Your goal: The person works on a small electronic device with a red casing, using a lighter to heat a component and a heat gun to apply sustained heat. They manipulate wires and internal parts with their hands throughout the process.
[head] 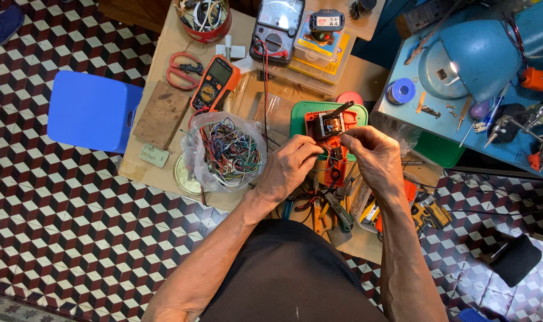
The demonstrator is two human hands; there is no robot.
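Observation:
An orange device with its case open, showing a metal transformer-like part and thin wires, lies on a green tray. My left hand pinches thin wires at the device's lower left side. My right hand pinches wires at its lower right. Both hands sit close together over the device's near end. The exact wire ends are hidden by my fingers.
A clear bag of tangled coloured wires sits left of my hands. An orange multimeter, red scissors, an analog meter and a red bowl lie farther back. A blue stool stands left; pliers and tools lie near me.

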